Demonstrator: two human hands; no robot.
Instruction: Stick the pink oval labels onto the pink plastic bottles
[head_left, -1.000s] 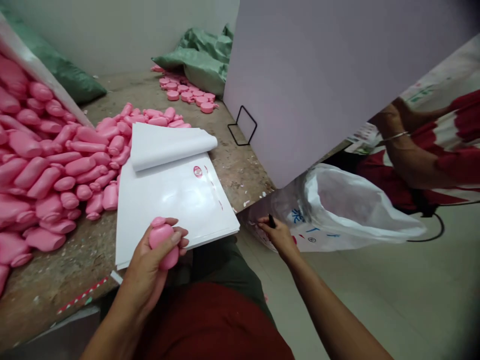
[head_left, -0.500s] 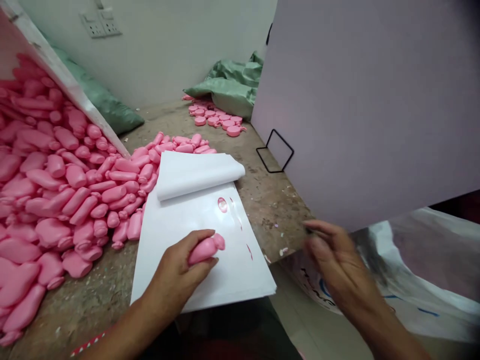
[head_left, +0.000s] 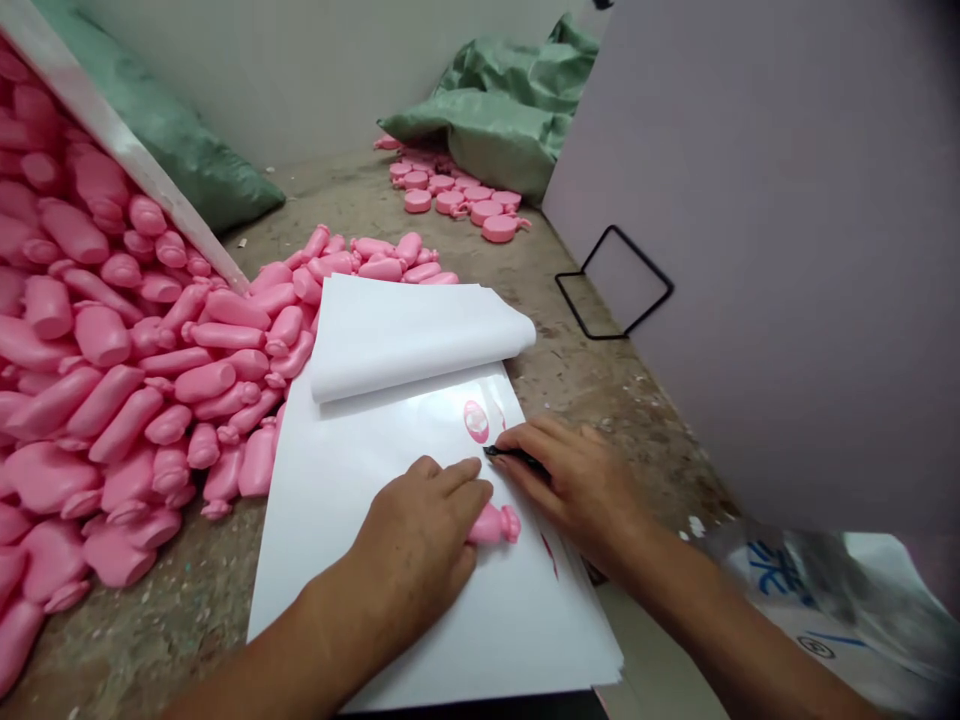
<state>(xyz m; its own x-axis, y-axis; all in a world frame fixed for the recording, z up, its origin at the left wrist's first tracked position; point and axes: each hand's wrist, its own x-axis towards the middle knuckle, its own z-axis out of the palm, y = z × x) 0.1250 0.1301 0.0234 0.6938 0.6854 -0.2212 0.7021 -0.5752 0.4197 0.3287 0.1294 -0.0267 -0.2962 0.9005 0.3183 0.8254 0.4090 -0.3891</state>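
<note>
My left hand (head_left: 427, 530) is closed over a small pink bottle-shaped plastic piece (head_left: 491, 525), pressing it down on a white sheet (head_left: 360, 560). The piece's knobbed end pokes out to the right and its other end is hidden under the fingers. Between the fingers of my right hand (head_left: 574, 475) is a slim black tool (head_left: 517, 457), perhaps tweezers, most of it covered. Its tip touches or hovers over the sheet, just below an oval pink-and-white sticker (head_left: 476, 421). Thin red slivers (head_left: 550, 555) show near the sheet's right edge.
Many pink pieces (head_left: 187, 385) are heaped on the left, beside a white-edged board (head_left: 142, 150). Flat round pink pieces (head_left: 450, 200) lie by green sacks (head_left: 495, 130). A black wire stand (head_left: 626, 335) meets a large pale panel (head_left: 780, 250). A plastic bag (head_left: 832, 600) hangs low right.
My right hand has come in from the right over the sheet with the black tool. My left hand has turned the pink piece down against the sheet. The view has shifted closer.
</note>
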